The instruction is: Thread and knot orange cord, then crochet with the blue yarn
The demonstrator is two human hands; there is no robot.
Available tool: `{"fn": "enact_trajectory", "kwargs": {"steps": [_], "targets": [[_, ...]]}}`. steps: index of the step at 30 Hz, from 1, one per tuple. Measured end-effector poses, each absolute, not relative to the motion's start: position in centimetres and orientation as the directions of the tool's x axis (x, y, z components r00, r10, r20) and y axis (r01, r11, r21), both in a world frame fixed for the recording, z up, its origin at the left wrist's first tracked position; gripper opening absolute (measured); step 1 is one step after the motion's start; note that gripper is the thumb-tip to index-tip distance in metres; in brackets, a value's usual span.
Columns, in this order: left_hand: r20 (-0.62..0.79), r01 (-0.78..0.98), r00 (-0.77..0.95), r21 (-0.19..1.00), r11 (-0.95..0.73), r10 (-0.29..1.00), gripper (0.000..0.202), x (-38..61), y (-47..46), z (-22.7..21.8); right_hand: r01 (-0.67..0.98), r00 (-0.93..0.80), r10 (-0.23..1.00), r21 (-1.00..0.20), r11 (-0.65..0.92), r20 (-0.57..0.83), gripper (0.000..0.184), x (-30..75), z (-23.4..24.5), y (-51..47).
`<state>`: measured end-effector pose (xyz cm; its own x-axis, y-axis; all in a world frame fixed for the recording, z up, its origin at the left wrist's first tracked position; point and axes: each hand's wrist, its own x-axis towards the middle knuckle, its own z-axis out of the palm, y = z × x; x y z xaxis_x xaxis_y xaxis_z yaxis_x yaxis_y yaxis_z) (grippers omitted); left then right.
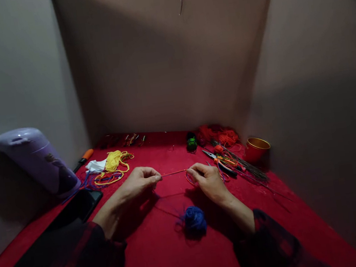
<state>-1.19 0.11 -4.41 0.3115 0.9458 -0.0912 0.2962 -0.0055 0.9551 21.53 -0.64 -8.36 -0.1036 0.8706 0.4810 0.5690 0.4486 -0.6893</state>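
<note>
A thin reddish strand of yarn (174,173) runs taut between my two hands, above the red cloth. My left hand (141,179) pinches one end between thumb and fingertips. The other end is in the closed fingers of my right hand (207,180), where a small loop of strand shows beside the thumb. Below and between the hands lies a ball of blue yarn (194,220), with loose thread trailing from its left side. Whether that thread joins the strand in my hands, I cannot tell.
On the left are a purple container (41,161), a dark phone (85,204) and yellow yarn (115,160). To the right sit pliers (212,154), thin sticks (249,167), red yarn (226,137), green yarn (191,142) and a red cup (255,149). Walls enclose the back and sides.
</note>
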Motion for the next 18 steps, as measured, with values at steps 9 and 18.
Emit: {"fn": "enact_trajectory", "kwargs": {"steps": [9, 18], "targets": [[-0.178, 0.293, 0.379, 0.954, 0.065, 0.908, 0.022, -1.5, 0.5, -5.3, 0.707, -0.050, 0.879, -0.605, 0.367, 0.474, 0.025, 21.6, -8.8, -0.6], [-0.241, 0.190, 0.411, 0.966, 0.175, 0.879, 0.017, -1.5, 0.6, -5.7, 0.742, -0.003, 0.864, -0.578, 0.340, 0.504, 0.028, 21.9, -9.4, -0.3]]}}
